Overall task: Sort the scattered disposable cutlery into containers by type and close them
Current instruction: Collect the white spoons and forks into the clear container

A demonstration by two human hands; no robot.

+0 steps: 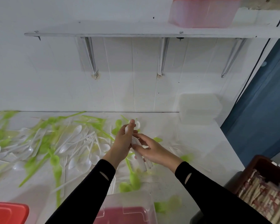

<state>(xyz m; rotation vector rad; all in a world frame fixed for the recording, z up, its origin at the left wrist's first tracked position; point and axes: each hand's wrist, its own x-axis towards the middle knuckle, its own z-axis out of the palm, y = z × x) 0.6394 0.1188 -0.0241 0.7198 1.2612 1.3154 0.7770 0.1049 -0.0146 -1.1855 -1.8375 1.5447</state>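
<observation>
Cutlery bundle [141,160], slim white plastic, in left hand [121,143]

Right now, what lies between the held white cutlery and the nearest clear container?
In the head view, green spoons lie loose on the table.

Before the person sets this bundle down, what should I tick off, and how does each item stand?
1. Bundle of white plastic cutlery securely held: ok; left hand and right hand both grip it.
2. Bundle holds one type only: cannot tell, too blurred.
3. Clear plastic container at the front edge open to receive it: cannot tell.
4. Lid within reach: ok; a red plastic lid lies front left.
5. Table fully sorted: not ok; scattered green and white plastic cutlery covers it.
</observation>
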